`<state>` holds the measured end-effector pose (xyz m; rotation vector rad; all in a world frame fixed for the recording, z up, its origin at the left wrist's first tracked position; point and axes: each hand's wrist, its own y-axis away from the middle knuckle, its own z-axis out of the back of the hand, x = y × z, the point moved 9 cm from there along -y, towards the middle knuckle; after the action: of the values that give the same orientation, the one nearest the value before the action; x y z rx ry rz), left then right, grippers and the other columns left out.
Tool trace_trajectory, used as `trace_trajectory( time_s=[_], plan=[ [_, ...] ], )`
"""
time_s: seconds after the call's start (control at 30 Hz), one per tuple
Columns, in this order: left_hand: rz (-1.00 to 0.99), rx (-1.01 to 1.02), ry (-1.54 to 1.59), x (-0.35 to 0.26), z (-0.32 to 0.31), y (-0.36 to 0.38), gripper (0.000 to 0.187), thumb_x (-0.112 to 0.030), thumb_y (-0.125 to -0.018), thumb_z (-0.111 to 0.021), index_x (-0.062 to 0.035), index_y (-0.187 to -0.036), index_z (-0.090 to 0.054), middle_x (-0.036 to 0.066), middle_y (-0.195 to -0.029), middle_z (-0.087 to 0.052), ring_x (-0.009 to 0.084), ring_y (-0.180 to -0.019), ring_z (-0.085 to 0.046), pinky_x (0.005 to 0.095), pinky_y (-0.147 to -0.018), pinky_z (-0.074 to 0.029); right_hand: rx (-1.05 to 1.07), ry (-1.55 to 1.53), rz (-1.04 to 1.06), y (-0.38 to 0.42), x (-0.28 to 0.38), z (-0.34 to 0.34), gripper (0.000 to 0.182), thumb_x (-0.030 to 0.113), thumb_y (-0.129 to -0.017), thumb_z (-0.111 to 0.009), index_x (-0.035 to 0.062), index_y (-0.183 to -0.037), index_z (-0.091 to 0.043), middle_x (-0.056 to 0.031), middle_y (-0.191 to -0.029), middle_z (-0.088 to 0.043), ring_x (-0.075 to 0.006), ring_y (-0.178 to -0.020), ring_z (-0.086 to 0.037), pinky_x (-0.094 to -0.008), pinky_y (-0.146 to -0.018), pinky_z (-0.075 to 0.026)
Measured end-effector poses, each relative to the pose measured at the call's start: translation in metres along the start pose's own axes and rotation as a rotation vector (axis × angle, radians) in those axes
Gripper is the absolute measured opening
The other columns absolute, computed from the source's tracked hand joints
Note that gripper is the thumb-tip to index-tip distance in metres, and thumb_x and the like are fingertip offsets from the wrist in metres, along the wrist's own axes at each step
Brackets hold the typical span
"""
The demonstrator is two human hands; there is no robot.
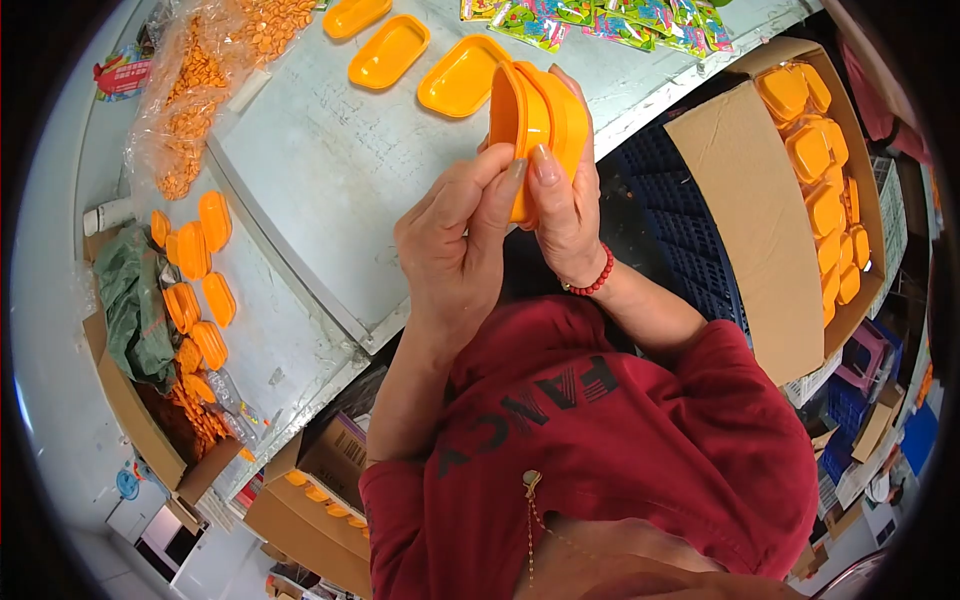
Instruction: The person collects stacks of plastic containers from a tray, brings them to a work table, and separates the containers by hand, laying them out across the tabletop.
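Above the near edge of the table, both hands hold orange plastic containers (535, 115) that are pressed together and tilted up on edge. My left hand (462, 215) pinches the rim of the nearest one between thumb and fingers. With a red bead bracelet at the wrist, my right hand (568, 205) wraps round the outer side, its thumb pressed on the rim. Just beyond them on the table lie an open orange tray (460, 78), a second orange tray (388, 52) and a third orange tray (355, 15).
A clear bag of small orange pieces (190, 120) lies at the far left, with several orange containers (192, 250) nearer. Colourful packets (610, 20) lie at the back. To the right, a cardboard box (755, 230) holds bagged orange containers, beside a blue crate (690, 235).
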<state>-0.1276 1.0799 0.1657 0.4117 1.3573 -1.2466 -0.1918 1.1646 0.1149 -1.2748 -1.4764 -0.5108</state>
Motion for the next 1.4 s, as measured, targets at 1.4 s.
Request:
trace_trajectory(
  time_s=[1.4],
  plan=[
    [0.198,0.190,-0.164,0.069,-0.066,-0.002,0.019,-0.001,-0.079,-0.051,0.0026,-0.097,-0.051,0.019,-0.086,-0.053,0.0362,-0.077,-0.055,0.0394,-0.066,-0.045,-0.259,-0.009,-0.284,0.004,-0.075,0.080,0.049,0.026,-0.090,-0.047,0.0015,-0.128,-0.030,-0.0084,-0.113,-0.047,-0.0131,-0.100,-0.047,-0.0257,-0.086,-0.039]
  ],
)
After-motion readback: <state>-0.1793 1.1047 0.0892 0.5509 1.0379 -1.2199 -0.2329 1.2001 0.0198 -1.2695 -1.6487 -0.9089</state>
